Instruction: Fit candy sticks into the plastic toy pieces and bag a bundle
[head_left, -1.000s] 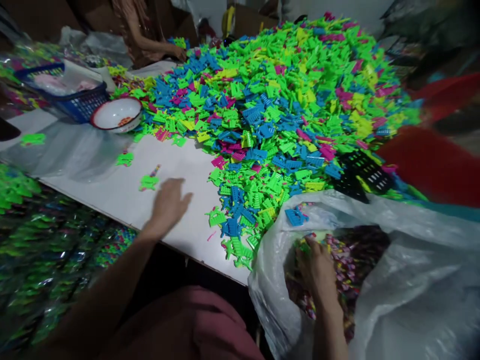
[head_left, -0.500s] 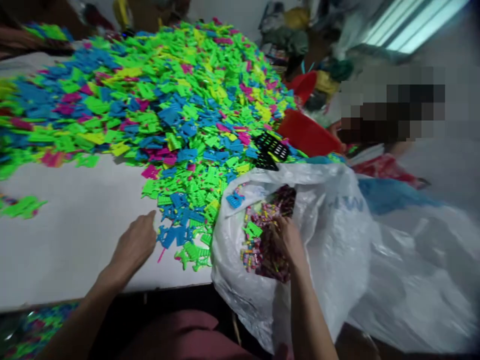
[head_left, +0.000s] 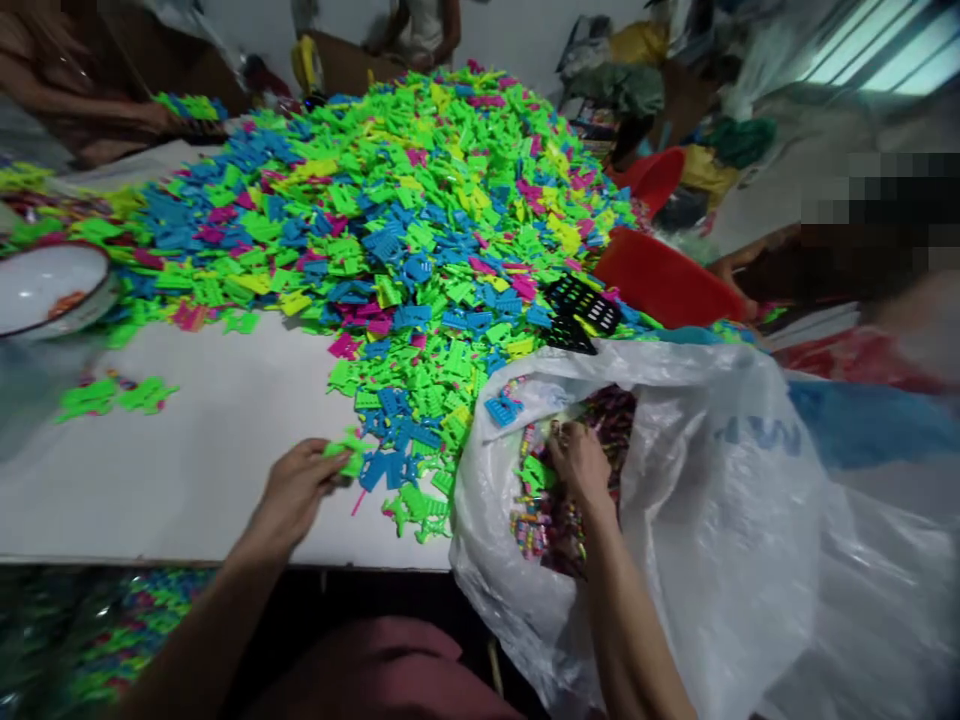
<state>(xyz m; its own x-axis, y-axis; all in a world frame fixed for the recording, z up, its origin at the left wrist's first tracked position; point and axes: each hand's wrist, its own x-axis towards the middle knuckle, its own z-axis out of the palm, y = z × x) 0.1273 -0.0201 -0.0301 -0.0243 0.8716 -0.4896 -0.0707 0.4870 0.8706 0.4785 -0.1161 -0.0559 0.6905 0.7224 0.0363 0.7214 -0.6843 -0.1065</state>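
Observation:
My left hand (head_left: pixel 300 487) pinches a small green plastic piece (head_left: pixel 348 453) just above the white table, beside some blue plastic pieces (head_left: pixel 391 440). Inside a white plastic bag (head_left: pixel 720 500), my right hand (head_left: pixel 581 460) reaches among small wrapped candies (head_left: pixel 534 530), its fingers curled down. What those fingertips hold, if anything, is hidden. Near that hand a green piece (head_left: pixel 535 474) lies on the candies. A blue piece (head_left: pixel 503 409) rests on the bag's inner side.
A large heap of green, blue, pink and yellow pieces (head_left: pixel 420 200) covers the back of the table (head_left: pixel 225 440). Black grids (head_left: pixel 581 308) and a red scoop (head_left: pixel 667 280) lie behind the bag. A white bowl (head_left: pixel 52 285) is at left. Co-workers' arms (head_left: pixel 105 115) show beyond.
The view has shifted left, bringing in the bowl. My left hand has lifted slightly, and a green piece now shows in its fingers. My right hand stays inside the bag.

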